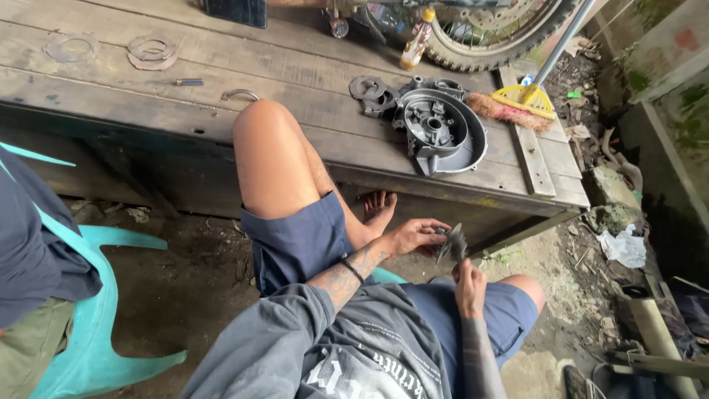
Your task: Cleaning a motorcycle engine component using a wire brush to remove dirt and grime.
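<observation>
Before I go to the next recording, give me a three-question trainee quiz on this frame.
1. True or false: the left hand and right hand both hold the small round metal part.
2. What lies on the wooden platform beside the grey engine cover? A) broom head B) helmet C) bucket
3. What colour is the plastic chair at the left?

Key:
1. True
2. A, the yellow broom head
3. Turquoise

Outdoor repair workshop, engine cover (443, 129) on wooden platform (221, 89), motorcycle wheel (502, 29)
</observation>
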